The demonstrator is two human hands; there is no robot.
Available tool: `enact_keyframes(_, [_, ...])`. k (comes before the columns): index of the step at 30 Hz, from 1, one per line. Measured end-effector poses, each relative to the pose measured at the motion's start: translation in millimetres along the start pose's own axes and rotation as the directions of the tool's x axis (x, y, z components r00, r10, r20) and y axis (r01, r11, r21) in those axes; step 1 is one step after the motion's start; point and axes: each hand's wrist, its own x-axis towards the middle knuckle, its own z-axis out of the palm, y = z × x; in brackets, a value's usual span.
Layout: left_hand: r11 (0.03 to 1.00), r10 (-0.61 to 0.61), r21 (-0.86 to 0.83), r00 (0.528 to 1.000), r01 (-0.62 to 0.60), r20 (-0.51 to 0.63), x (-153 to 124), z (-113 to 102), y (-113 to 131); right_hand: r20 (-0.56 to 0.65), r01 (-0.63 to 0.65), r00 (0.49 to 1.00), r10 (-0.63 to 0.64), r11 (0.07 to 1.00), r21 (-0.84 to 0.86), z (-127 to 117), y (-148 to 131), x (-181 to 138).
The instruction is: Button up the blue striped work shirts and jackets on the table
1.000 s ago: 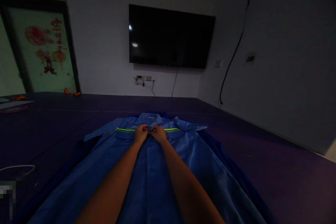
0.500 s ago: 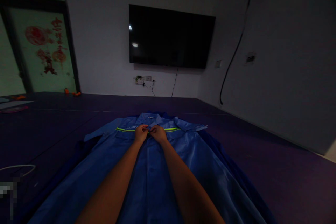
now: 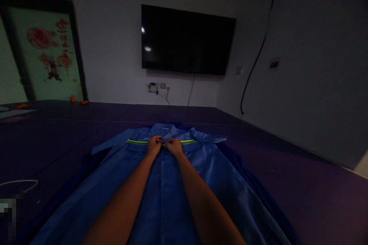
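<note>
A blue short-sleeved work shirt [image 3: 184,176] with a yellow-green chest stripe lies spread out, its collar [image 3: 163,128] pointing away from me. My left hand [image 3: 154,145] pinches the shirt's front placket at stripe height. Close beside it, my right hand [image 3: 174,146] has its fingers closed on the other side of the same front edge. The small detail between the fingertips is too dark to make out. Beneath the shirt, a darker blue garment [image 3: 238,160] shows along both sides.
Purple matting [image 3: 287,168] covers the floor around the shirt. A television [image 3: 186,40] hangs on the far wall above sockets [image 3: 158,87] with cables. Small orange objects [image 3: 83,102] lie by the glass door [image 3: 48,53]. At the left, a white loop [image 3: 31,181] rests on the mat.
Both hands stay at the shirt's front at stripe height. Their fingers shift only slightly, and the shirt keeps its place.
</note>
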Motion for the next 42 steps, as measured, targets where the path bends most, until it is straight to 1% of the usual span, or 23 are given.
enact_keyframes(6, [1.0,-0.003,-0.028,1.0,0.003,-0.004,2,1,-5,0.014,0.011,1.0,-0.011,1.0,0.01,1,0,0])
enact_keyframes(12, [1.0,0.009,-0.022,1.0,-0.009,-0.021,4,2,-8,-0.011,-0.04,0.999,0.041,0.997,0.066,1,2,3])
enact_keyframes(16, [1.0,0.008,-0.019,1.0,-0.008,-0.018,3,2,-9,-0.021,-0.046,0.999,0.048,0.995,0.09,1,3,3])
enact_keyframes(20, [1.0,0.005,-0.023,1.0,-0.006,-0.013,2,1,-8,-0.025,-0.041,0.999,0.043,0.995,0.087,1,5,3])
enact_keyframes(29, [0.998,0.001,-0.062,1.0,-0.002,-0.009,0,-1,-3,0.022,-0.065,0.998,0.063,0.995,0.074,4,11,6])
enact_keyframes(37, [0.992,-0.021,-0.128,1.0,0.02,-0.004,-4,-2,3,0.024,-0.085,0.996,0.083,0.992,0.095,6,14,7])
enact_keyframes(42, [0.989,-0.026,-0.149,1.0,0.026,0.002,-4,-3,4,0.051,-0.091,0.995,0.086,0.991,0.102,5,15,8])
